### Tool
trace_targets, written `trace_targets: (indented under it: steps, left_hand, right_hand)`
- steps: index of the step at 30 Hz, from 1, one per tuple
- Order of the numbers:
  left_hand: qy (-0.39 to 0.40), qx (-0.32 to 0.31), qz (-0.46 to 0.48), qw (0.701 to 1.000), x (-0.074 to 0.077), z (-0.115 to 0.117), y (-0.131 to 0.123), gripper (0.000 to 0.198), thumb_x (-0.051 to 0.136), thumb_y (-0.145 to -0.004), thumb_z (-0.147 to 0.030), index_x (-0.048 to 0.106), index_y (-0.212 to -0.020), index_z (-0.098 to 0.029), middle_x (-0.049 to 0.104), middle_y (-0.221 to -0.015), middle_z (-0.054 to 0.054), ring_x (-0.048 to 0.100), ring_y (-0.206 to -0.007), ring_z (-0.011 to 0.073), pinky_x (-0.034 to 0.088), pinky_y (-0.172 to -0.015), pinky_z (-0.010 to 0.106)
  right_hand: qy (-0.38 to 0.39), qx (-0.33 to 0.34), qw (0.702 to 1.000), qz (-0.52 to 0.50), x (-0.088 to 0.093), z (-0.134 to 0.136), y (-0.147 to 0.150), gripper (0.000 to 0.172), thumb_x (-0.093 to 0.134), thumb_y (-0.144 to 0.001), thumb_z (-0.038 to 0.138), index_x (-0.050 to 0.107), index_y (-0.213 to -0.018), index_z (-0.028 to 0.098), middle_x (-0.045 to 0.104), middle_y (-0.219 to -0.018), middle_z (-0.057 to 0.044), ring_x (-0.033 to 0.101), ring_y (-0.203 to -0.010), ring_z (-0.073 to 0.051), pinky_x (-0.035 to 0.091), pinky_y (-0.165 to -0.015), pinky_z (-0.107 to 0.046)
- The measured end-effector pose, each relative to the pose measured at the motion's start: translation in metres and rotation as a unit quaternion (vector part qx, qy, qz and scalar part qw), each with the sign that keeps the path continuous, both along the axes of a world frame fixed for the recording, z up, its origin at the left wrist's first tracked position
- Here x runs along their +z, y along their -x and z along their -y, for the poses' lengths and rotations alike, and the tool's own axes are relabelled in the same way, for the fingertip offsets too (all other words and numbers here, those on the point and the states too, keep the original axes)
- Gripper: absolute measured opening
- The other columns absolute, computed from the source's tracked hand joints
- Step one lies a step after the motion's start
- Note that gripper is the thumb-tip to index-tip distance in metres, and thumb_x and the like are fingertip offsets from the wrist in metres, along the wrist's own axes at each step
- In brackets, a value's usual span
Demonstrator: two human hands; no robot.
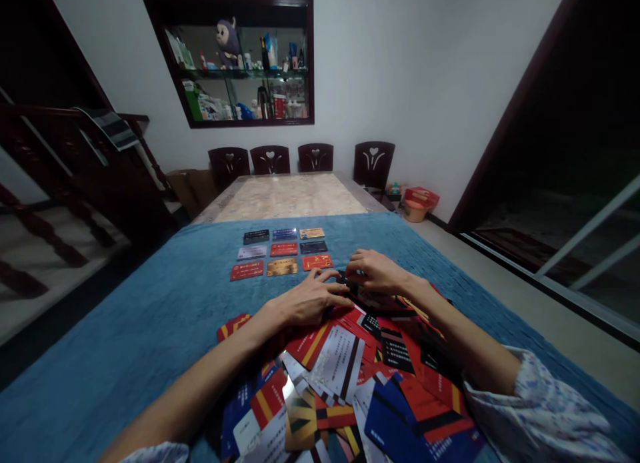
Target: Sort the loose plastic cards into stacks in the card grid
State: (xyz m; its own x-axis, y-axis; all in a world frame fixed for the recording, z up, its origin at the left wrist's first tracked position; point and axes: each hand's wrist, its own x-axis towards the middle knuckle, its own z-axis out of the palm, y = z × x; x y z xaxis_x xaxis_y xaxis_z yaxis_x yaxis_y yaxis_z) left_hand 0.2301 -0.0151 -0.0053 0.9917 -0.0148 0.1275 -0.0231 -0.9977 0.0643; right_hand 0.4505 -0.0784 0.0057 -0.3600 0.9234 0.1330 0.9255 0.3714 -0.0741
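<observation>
A large loose heap of cards (340,363) in red, blue, white, gold and black lies on a blue cloth (150,316) close to me. At the heap's far edge, my left hand (313,297) rests on the cards with its fingers spread. Just right of it, my right hand (375,271) has its fingers bent together over dark cards; what they hold, if anything, is hidden. Beyond my left hand, several cards lie flat in three rows of three, among them a red card (247,269), a gold card (283,267) and a black card (257,236).
Past the cloth the patterned tabletop (295,195) shows, with dark chairs (316,158) along its far end. A cardboard box (193,189) stands at the left, and a red basin (420,199) sits on the floor at the right. A wall shelf (250,71) holds bottles and a plush toy.
</observation>
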Motion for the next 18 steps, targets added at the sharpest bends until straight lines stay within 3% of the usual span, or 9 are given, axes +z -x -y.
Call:
trace_targets:
  steps: [10, 18]
  left_hand:
    - [-0.015, -0.048, 0.035, 0.998, -0.01, -0.008, -0.001, 0.028, 0.053, -0.095, -0.017, 0.068, -0.117, -0.027, 0.071, -0.122, 0.003, 0.044, -0.136, 0.0277, 0.033, -0.108, 0.048]
    - [-0.056, -0.062, 0.093, 0.992, -0.011, -0.022, 0.004, 0.019, 0.056, -0.088, -0.01, 0.071, -0.093, -0.021, 0.077, -0.097, 0.005, 0.059, -0.118, 0.0235, 0.039, -0.102, 0.038]
  right_hand:
    - [0.009, 0.006, 1.0, -0.009, 0.002, 0.002, 0.005, 0.018, 0.056, -0.091, 0.019, 0.074, -0.093, 0.019, 0.07, -0.087, -0.008, 0.059, -0.085, -0.019, 0.038, -0.075, -0.029]
    - [-0.002, 0.03, 0.999, -0.035, 0.0, 0.002, 0.007, 0.017, 0.056, -0.087, 0.014, 0.072, -0.087, 0.019, 0.07, -0.086, -0.006, 0.058, -0.083, -0.019, 0.038, -0.074, -0.029]
